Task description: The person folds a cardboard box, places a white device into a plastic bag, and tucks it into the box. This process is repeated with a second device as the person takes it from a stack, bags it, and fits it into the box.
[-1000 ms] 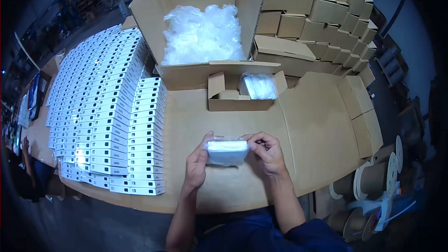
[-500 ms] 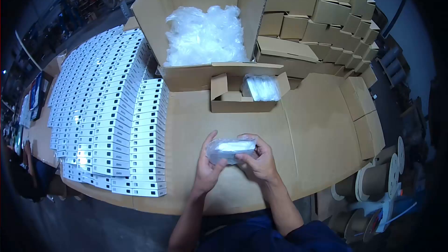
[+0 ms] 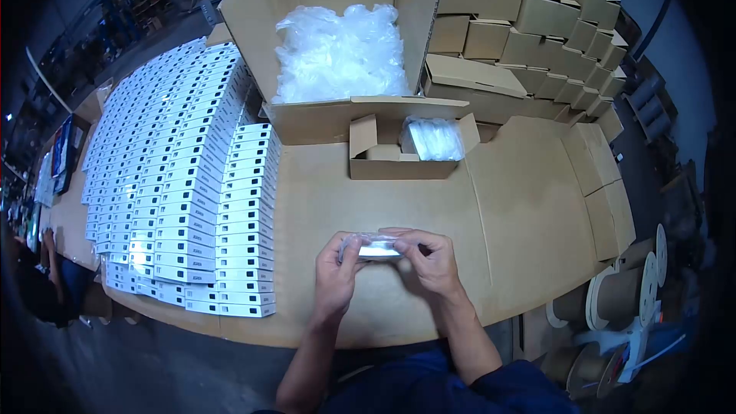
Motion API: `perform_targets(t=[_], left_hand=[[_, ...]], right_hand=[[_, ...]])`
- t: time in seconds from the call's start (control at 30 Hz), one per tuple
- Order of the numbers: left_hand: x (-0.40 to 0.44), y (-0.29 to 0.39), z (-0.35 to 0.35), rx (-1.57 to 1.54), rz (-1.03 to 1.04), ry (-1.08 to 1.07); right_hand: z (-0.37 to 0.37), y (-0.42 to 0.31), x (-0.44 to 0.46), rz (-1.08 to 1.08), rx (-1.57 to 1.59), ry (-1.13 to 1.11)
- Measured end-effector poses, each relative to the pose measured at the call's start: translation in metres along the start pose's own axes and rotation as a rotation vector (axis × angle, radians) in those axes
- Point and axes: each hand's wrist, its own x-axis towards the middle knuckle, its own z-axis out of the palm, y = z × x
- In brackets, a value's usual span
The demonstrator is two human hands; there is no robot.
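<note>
A small pack in clear plastic wrap [image 3: 379, 247] is held above the cardboard-covered table [image 3: 383, 314]. My left hand [image 3: 337, 272] grips its left end, thumb on the near side. My right hand [image 3: 434, 262] pinches the right end between thumb and fingers. Beyond the hands stands a small open carton [image 3: 402, 170], its flaps spread, with wrapped packs [image 3: 435, 139] inside at the right. Behind that, a large open box [image 3: 257, 31] holds a heap of clear plastic bags [image 3: 341, 54].
Rows of stacked white boxes [image 3: 245, 222] cover the left side. Folded brown cartons [image 3: 544, 15] are piled at the back right. Cable spools [image 3: 617, 295] stand low at the right. Another person's arm [image 3: 52, 261] shows at the far left.
The wrapped pack has been tilted and its loose plastic gathered in. Both hands have shifted their hold, and the pack now shows a thinner side.
</note>
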Motion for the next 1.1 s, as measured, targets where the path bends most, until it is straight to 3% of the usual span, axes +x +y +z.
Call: perform_targets(t=[0.13,0.17,0.27,0.4,0.43,0.57,0.67,0.87,0.97,1.1], left_hand=[[0.004,-0.005,0.007,0.029,0.0,0.102],[0.005,-0.004,0.01,-0.008,-0.017,0.128],[0.01,-0.006,0.004,0.004,-0.009,0.138],[0.012,-0.007,0.005,0.043,-0.013,0.109],[0.011,-0.006,0.005,0.03,-0.02,0.089],[0.012,-0.015,-0.006,0.005,-0.085,0.063],[0.006,0.014,0.005,-0.097,-0.07,0.029],[0.005,0.015,-0.003,0.337,0.11,-0.228],[0.013,0.018,-0.009,0.45,0.108,-0.312],[0.024,0.024,-0.008,0.616,0.134,-0.391]], right_hand=[[0.012,-0.005,0.002,0.019,0.08,0.232],[0.014,-0.008,0.002,-0.039,0.19,0.231],[-0.002,-0.007,0.004,-0.423,-0.128,0.031],[-0.013,-0.009,0.001,-0.257,-0.357,-0.185],[-0.013,-0.013,0.0,-0.158,-0.421,-0.165],[-0.014,-0.01,0.009,-0.246,-0.346,-0.133],[-0.018,-0.012,0.007,-0.071,-0.315,-0.124],[-0.027,-0.005,0.008,-0.128,-0.282,-0.163],[-0.028,-0.018,0.014,-0.381,-0.498,-0.142],[-0.028,-0.046,0.01,-0.375,-0.758,-0.119]])
